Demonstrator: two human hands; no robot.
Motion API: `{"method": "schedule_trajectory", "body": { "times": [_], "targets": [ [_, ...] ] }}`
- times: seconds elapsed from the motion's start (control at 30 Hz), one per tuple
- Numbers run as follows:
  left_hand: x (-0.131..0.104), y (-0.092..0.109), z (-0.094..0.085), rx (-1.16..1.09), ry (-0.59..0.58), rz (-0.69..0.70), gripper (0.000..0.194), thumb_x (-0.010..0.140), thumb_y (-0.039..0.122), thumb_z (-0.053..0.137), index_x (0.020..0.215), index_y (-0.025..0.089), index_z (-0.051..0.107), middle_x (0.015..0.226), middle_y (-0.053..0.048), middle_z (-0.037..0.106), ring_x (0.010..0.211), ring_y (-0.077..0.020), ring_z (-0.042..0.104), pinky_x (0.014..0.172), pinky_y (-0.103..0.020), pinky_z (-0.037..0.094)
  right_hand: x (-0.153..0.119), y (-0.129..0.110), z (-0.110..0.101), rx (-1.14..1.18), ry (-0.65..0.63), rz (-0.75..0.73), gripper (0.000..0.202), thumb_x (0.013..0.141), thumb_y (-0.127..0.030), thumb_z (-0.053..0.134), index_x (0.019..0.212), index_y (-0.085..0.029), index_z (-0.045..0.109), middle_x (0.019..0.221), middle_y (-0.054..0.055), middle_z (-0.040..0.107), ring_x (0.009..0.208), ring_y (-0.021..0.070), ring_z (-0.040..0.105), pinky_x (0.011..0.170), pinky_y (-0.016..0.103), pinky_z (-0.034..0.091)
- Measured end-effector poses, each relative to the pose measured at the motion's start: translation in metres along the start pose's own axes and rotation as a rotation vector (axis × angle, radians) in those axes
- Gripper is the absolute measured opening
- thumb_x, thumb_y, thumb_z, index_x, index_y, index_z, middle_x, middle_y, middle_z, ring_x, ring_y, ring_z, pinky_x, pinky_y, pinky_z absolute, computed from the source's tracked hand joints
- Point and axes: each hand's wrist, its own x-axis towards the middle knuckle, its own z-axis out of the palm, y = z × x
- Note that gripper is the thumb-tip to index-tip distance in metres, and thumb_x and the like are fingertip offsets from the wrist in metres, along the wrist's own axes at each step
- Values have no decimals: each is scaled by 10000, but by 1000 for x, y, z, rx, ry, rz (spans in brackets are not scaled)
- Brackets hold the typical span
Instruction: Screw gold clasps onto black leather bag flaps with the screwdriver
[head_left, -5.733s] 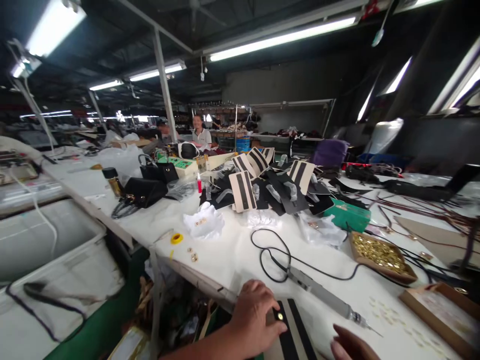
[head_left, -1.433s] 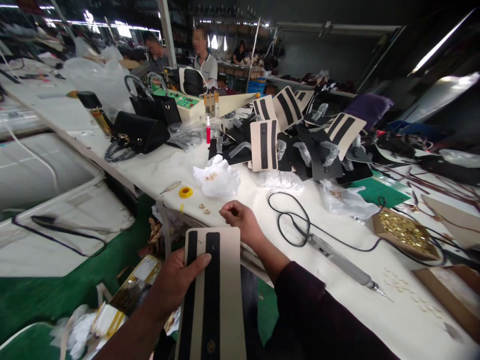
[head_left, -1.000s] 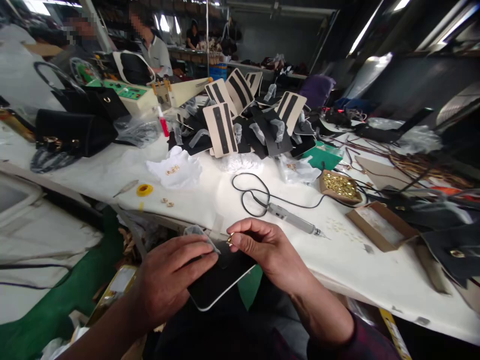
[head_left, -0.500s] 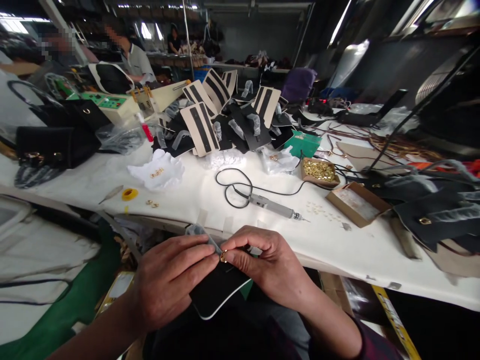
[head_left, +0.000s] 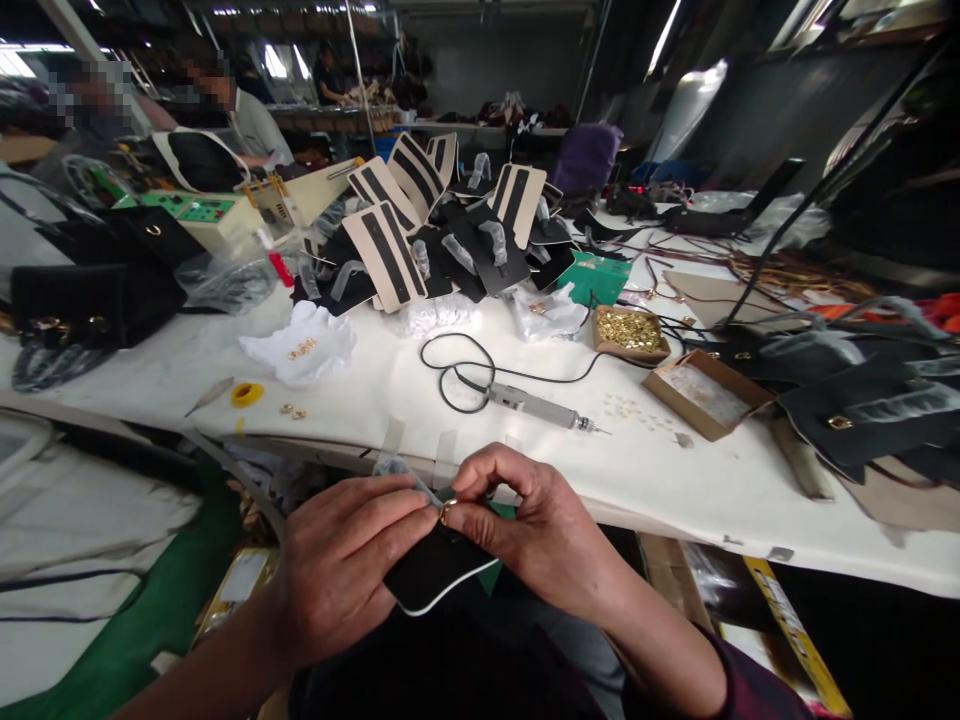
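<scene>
My left hand (head_left: 337,555) is closed on a black leather panel (head_left: 431,572) with a pale edge, held over my lap at the table's front. Its fingers lie along a strip wrapped in clear plastic (head_left: 391,467) that sticks up from the panel. Against the fingertips sits a small gold metal fitting (head_left: 448,512). My right hand (head_left: 544,530) grips this fitting, thumb against it and index finger bent above. Part of the fitting is hidden by the fingers. Just beyond the hands, a grey electric screwdriver (head_left: 536,406) lies on the white table.
Cardboard boxes hold gold parts (head_left: 631,330) and clear pieces (head_left: 709,392). Crumpled white paper (head_left: 300,345) carries gold fittings, near a yellow tape roll (head_left: 246,394). Striped panels (head_left: 384,257) pile up behind; black leather pieces (head_left: 840,415) lie right. A co-worker (head_left: 255,125) sits beyond.
The camera view has shifted slightly. My right index finger has bent and lifted a little off the gold fitting, while the thumb stays on it. My left hand keeps its hold.
</scene>
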Motion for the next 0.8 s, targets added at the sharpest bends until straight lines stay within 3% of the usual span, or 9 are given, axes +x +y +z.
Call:
{"method": "schedule_trajectory", "body": {
  "times": [0.13,0.27,0.5,0.67,0.73,0.8],
  "targets": [
    [0,2,4,0,15,-27,317,889,53,659,1171,177,736,1131,-66,793,1160,-229,703,1037,-365,544,2,4,0,-45,-10,-58,145,934,-318,770,877,-194,721,830,-3,686,785,136,631,737,249,500],
    [-2,2,6,-17,25,-43,337,874,34,679,1173,178,738,1134,-65,789,1144,-222,704,1029,-365,550,3,7,-1,-105,38,-166,40,908,-235,799,911,-214,764,920,11,679,884,150,657,824,273,507],
    [-1,2,8,-23,24,-62,356,833,53,719,1162,189,730,1110,-58,791,1102,-228,722,1004,-360,564,2,5,-1,-158,-9,-150,48,946,-215,752,911,-222,784,903,13,697,870,148,666,808,270,510],
    [5,5,9,-134,10,-144,351,850,14,669,1135,211,725,1063,-48,783,1000,-195,739,926,-320,585,-5,0,-13,-193,-114,-112,139,974,-205,674,1048,-233,789,1006,34,704,957,174,667,867,297,507],
    [7,6,13,-176,8,-199,321,871,25,659,1109,229,728,1024,-37,779,937,-177,743,862,-289,589,-9,2,-20,-183,-172,-87,245,911,-240,760,1156,-242,763,1103,43,695,1039,202,658,930,319,498],
    [10,8,19,-217,2,-250,285,898,44,652,1083,245,734,992,-26,778,898,-164,744,827,-266,583,-14,8,-25,-161,-200,-50,483,786,-310,896,1234,-250,727,1180,44,681,1094,226,642,968,326,486]
  ]
}}
